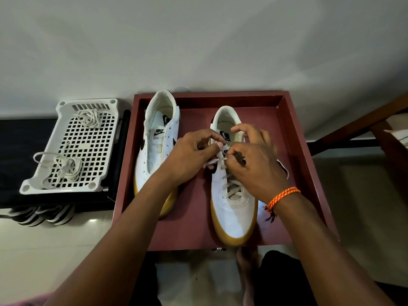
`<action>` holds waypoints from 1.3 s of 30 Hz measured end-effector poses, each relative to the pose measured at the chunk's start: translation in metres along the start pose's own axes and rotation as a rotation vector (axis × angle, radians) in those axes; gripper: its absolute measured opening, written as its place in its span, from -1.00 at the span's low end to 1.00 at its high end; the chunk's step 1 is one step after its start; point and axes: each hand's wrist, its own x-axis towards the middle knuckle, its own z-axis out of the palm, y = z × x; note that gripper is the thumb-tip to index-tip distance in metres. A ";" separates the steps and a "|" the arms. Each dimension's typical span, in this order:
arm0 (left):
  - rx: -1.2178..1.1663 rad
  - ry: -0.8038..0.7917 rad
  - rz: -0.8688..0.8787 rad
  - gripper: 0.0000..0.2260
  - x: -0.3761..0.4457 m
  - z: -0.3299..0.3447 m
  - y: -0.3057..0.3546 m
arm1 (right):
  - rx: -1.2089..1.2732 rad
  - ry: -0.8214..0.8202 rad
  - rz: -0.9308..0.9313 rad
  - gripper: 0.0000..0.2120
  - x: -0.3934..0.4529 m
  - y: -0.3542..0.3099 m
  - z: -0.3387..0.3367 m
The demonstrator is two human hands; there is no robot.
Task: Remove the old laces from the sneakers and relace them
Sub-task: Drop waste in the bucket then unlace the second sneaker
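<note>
Your left hand [189, 155] pinches the flat off-white lace [210, 162] between thumb and fingers [217, 145]. Your right hand [254, 160] pinches it too, above the white gum-soled sneaker's [234, 213] upper eyelets.

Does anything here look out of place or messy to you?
Only mildly. The left sneaker has no lace at all, its eyelets bare, while the right sneaker is partly laced. Two loose laces lie tangled on the white perforated tray, one loop hanging over its edge. Nothing looks damaged or spilled.

Bare forearms, orange braided wristband [283, 196] on right wrist
</note>
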 end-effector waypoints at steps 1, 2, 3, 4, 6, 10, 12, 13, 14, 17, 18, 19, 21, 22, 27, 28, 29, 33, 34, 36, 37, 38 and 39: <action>-0.005 -0.002 -0.002 -0.91 0.000 -0.001 0.000 | 0.009 0.037 -0.001 -0.83 0.001 0.001 -0.002; -0.013 -0.002 -0.007 -0.91 0.000 -0.001 0.001 | 0.023 0.081 0.010 -0.82 0.003 0.003 -0.005; -0.029 0.000 -0.017 -0.91 0.000 -0.001 0.001 | 0.043 0.128 0.032 -0.81 0.004 0.004 -0.007; -0.048 0.001 -0.030 -0.90 0.000 -0.001 0.002 | 0.060 0.167 0.054 -0.80 0.005 0.006 -0.010; -0.077 0.000 -0.051 -0.90 -0.001 0.000 0.002 | 0.054 0.206 0.078 -0.83 0.005 0.009 -0.013; -0.070 0.000 -0.060 -0.90 -0.001 0.000 0.000 | 0.048 0.164 -0.011 -0.80 0.002 0.004 -0.011; -0.070 -0.007 -0.063 -0.90 0.000 0.000 0.001 | -0.031 0.085 -0.052 -0.80 -0.001 -0.004 -0.005; -0.076 -0.008 -0.065 -0.90 0.000 0.000 0.001 | -0.076 0.042 -0.057 -0.83 -0.003 -0.005 0.000; -0.084 -0.009 -0.066 -0.90 0.000 0.000 0.001 | -0.098 0.015 -0.053 -0.84 -0.004 -0.006 0.004; -0.086 -0.011 -0.069 -0.90 0.000 0.000 0.001 | -0.094 0.016 -0.010 -0.86 -0.002 -0.001 0.006; -0.082 -0.013 -0.071 -0.90 0.000 0.000 0.001 | -0.087 0.040 0.004 -0.85 0.000 0.001 0.003; -0.082 -0.015 -0.074 -0.89 0.000 0.000 0.000 | -0.074 0.072 0.029 -0.84 0.002 0.003 -0.001; -0.089 -0.022 -0.078 -0.89 0.000 0.000 0.000 | -0.042 0.164 0.088 -0.79 0.006 0.006 -0.011; -0.092 -0.024 -0.080 -0.89 0.001 0.000 -0.001 | -0.030 0.204 0.101 -0.77 0.006 0.006 -0.016; -0.089 -0.018 -0.075 -0.89 0.000 0.000 0.000 | 0.004 0.115 -0.006 -0.77 0.001 0.000 -0.010; -0.089 -0.019 -0.073 -0.89 0.000 0.000 0.000 | -0.020 0.071 -0.024 -0.78 -0.001 -0.002 -0.005; -0.090 -0.019 -0.074 -0.89 0.000 0.000 0.000 | -0.050 0.032 -0.029 -0.81 -0.002 -0.005 0.000; -0.099 -0.029 -0.082 -0.89 -0.001 0.000 0.002 | -0.088 0.020 -0.002 -0.88 -0.001 0.000 0.003; -0.100 -0.031 -0.086 -0.89 -0.001 0.000 0.003 | -0.077 0.053 0.012 -0.87 0.000 0.001 0.000; -0.107 -0.034 -0.104 -0.88 -0.002 0.000 0.004 | -0.049 0.137 0.061 -0.85 0.004 0.005 -0.009; -0.110 -0.034 -0.110 -0.88 -0.002 0.000 0.006 | -0.033 0.184 0.088 -0.83 0.005 0.006 -0.012; -0.110 -0.034 -0.111 -0.88 -0.003 0.000 0.007 | -0.017 0.225 0.110 -0.82 0.006 0.007 -0.015; -0.105 -0.034 -0.110 -0.88 -0.003 -0.001 0.007 | -0.001 0.255 0.124 -0.83 0.006 0.006 -0.016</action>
